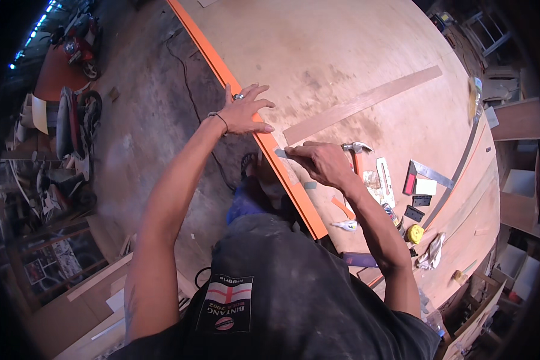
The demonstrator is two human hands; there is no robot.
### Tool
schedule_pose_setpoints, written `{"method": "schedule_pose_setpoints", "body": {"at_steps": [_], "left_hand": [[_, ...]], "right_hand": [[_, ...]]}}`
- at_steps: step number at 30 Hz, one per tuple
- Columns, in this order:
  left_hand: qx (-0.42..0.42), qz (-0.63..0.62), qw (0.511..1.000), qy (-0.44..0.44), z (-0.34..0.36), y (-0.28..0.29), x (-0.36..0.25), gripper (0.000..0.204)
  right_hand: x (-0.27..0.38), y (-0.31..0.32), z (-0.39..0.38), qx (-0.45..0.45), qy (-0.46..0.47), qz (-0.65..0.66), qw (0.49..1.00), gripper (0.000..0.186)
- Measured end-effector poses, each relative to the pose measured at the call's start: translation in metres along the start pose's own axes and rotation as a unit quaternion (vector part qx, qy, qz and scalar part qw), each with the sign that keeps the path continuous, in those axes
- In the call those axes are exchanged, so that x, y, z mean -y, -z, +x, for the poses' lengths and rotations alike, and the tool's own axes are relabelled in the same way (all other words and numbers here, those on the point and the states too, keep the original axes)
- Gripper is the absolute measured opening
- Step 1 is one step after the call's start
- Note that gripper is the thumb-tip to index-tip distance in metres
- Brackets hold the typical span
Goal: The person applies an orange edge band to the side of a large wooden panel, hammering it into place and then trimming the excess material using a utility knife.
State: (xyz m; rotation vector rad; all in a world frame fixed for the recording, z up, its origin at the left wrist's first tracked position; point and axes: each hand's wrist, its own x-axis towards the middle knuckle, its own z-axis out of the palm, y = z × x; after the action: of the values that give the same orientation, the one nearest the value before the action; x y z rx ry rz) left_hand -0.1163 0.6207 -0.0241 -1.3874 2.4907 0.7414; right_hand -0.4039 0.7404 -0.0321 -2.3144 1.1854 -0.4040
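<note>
A long orange board (210, 62) with a groove along it lies on the edge of the plywood worktop (390, 36). My left hand (245, 113) rests across this board, fingers spread, near a small metal part on it. Below it, my right hand (322, 163) has its fingers closed on a small flat grey piece (280, 153) at the board's inner edge. A pale wood strip (372, 99) lies above my right hand. A claw hammer (357, 157) is just beyond that hand, and a small orange offcut (342, 207) lies beside the board.
Right side: square (438, 177), black hinges (415, 212), yellow tape measure (415, 234), white cloth (432, 252) and stacked wooden panels (516, 120). Floor at left: black cable (191, 96), motorbikes (78, 48) and leaning boards (84, 264). A white bottle (347, 225) lies near my right forearm.
</note>
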Motion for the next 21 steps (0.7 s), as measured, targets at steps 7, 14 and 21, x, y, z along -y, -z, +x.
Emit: {"method": "schedule_pose_setpoints", "body": {"at_steps": [7, 14, 21], "left_hand": [[0.005, -0.002, 1.0, 0.008, -0.002, 0.002, -0.002, 0.079], [-0.004, -0.009, 1.0, -0.003, -0.001, -0.001, 0.002, 0.082], [-0.007, -0.003, 1.0, 0.0, 0.001, -0.003, 0.003, 0.082]], "right_hand": [[0.005, 0.011, -0.009, 0.03, 0.015, 0.02, 0.999, 0.029], [0.005, 0.015, -0.018, 0.051, 0.013, 0.011, 0.999, 0.027], [0.005, 0.014, -0.031, 0.048, 0.018, 0.05, 0.997, 0.027]]}}
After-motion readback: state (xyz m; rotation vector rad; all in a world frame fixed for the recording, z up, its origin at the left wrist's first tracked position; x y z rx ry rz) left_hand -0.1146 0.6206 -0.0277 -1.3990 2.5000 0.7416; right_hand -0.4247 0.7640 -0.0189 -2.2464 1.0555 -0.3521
